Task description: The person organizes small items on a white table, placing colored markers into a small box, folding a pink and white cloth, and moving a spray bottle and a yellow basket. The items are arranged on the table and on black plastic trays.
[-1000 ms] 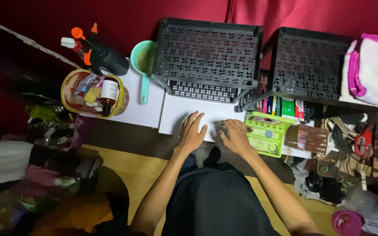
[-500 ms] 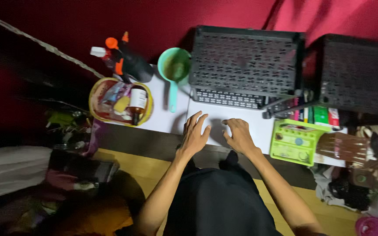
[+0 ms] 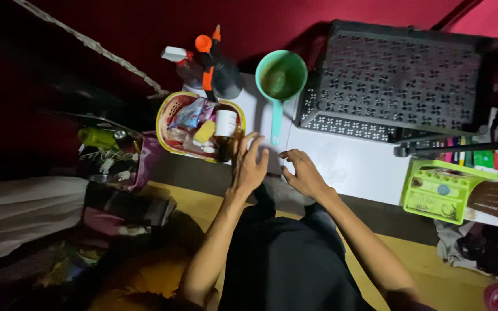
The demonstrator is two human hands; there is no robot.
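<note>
Your hands at the near edge of the white board, shifted toward the basket.

Your left hand [image 3: 249, 166] lay with fingers spread and empty, its fingertips just beside the yellow basket [image 3: 171, 106] and the brown bottle [image 3: 225, 128] standing in it; half a second before, that hand had rested flat farther from the basket. Your right hand [image 3: 301, 173] was loosely curled with fingers apart, gripping nothing, near the edge of the white board [image 3: 341, 167], below the handle of the green ladle [image 3: 281, 80]. The view had swung left since then, so the black rack [image 3: 393, 80] sat farther right and the green tray [image 3: 439, 190] neared the frame's edge.
</note>
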